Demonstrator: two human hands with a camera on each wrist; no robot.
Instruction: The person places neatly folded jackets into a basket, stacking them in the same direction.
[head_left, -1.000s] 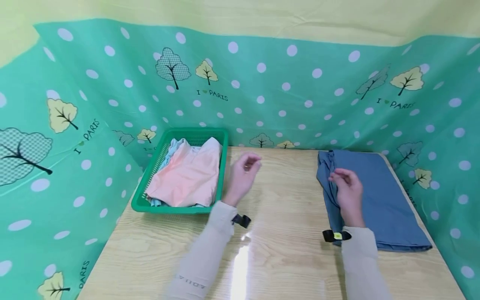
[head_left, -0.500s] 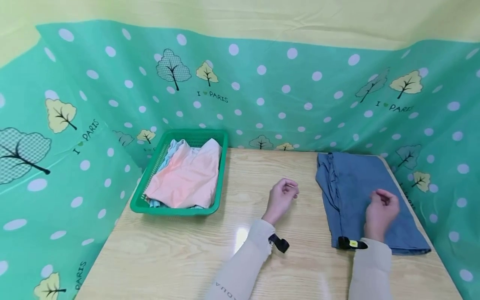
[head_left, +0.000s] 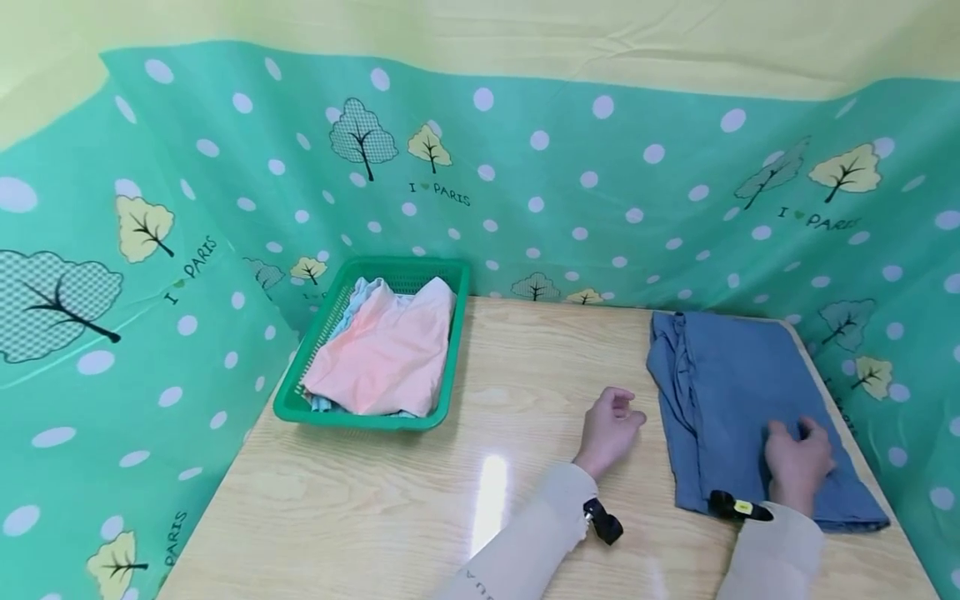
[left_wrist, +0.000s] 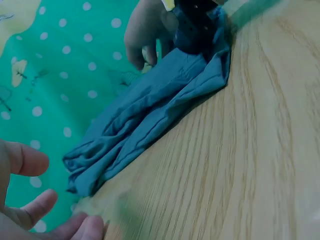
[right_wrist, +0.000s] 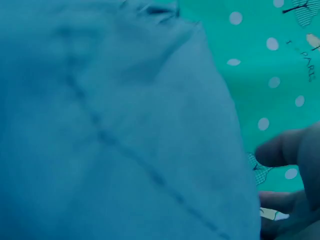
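The fingers of the left hand (head_left: 609, 429) are loosely bent, thumb and fingertips apart with nothing between them, over the pale, wood-grained table (head_left: 555, 358). The fingers of the right hand (head_left: 798, 462) are also bent, and the right wrist view shows thumb and finger parted with no cloth between; whether they touch anything beneath cannot be told. Below the right fingers, and just beyond the left ones to their right, lies the slate-blue folded cloth garment (head_left: 750, 375), flat on the table. The step in hand seems to be getting hold of or straightening this garment, and it would go best with the fingers set well apart along opposite edges, each pinching through every layer so that no upper fold slides off. The edge nearest the left fingers probably needs most care, being rumpled into soft, rope-like ridges, while the part by the right fingers is smoother and broadly rectangular, crossed by a dark, puckered line, seam or crease. The fabric looks thin, matt and limp, so it will likely sag if held at one point. Farther out, left of the left fingers, a green plastic basket (head_left: 459, 333) with perforated sides holds a crumpled, soft-looking pink cloth (head_left: 386, 350) over light-blue fabric (head_left: 358, 296).
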